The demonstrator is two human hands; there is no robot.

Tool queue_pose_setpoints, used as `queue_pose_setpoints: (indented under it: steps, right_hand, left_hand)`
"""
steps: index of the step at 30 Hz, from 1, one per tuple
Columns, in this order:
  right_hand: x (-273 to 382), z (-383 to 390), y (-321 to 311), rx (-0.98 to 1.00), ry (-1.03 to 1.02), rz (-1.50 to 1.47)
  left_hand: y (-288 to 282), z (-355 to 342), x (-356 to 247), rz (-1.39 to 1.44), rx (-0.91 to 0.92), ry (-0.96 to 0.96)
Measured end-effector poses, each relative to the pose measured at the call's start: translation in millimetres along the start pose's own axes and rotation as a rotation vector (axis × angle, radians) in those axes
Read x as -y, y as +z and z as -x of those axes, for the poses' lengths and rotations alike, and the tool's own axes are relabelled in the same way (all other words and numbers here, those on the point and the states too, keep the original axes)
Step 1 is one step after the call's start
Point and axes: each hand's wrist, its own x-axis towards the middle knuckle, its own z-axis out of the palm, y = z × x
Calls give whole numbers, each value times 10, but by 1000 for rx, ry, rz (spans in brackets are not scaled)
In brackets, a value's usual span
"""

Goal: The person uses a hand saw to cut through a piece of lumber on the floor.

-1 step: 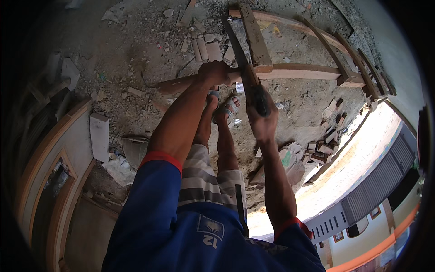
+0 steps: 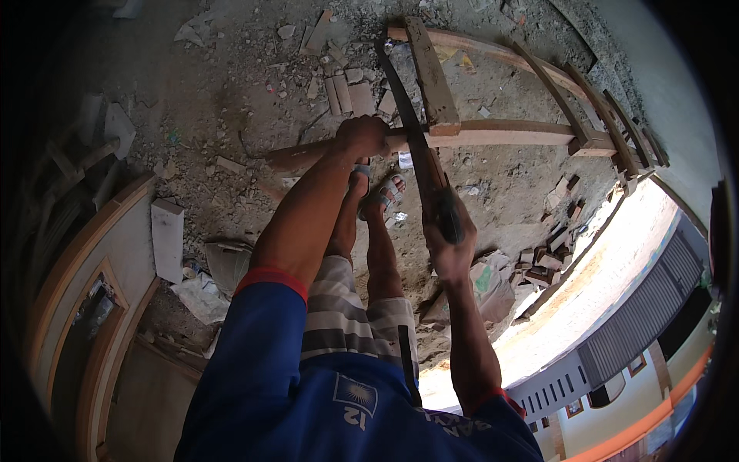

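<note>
My right hand (image 2: 449,245) is closed round the dark handle of a hand saw (image 2: 403,86). The long blade points away from me and lies across a wooden beam (image 2: 512,134), close beside a short crosspiece (image 2: 433,81). On the beam's left part, just left of the blade, my left hand (image 2: 362,135) is closed round the wood. How deep the blade sits in the wood is hard to make out. The beam's left end (image 2: 296,156) slopes down past my left hand.
A wooden frame with several crosspieces (image 2: 550,85) runs off to the right. Broken tiles (image 2: 362,98) and rubble cover the ground beyond the beam. Brick pieces (image 2: 545,262) and a sack (image 2: 493,281) lie at right; a framed wooden panel (image 2: 115,254) stands at left.
My right hand and the saw have come slightly back toward me. My left hand stays on the beam; the whole view has shifted a little.
</note>
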Motion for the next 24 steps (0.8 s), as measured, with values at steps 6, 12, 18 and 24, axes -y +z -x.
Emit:
queue_pose_setpoints:
  steps: [6,12,18,24]
  right_hand:
    - [69,1739,-762,-1,26,281]
    - [-66,-482,213,-132,-172,-5]
    - [58,838,-516,17,30,8]
    - [3,1126,-602,-4,-35,156]
  left_hand:
    - [-94,35,-213,75,62,-83]
    - [-36,-41,-199,110,-59,54]
    - [-113,75,-242,70,87,-94]
    - [-116,40,-226,77,59,-88]
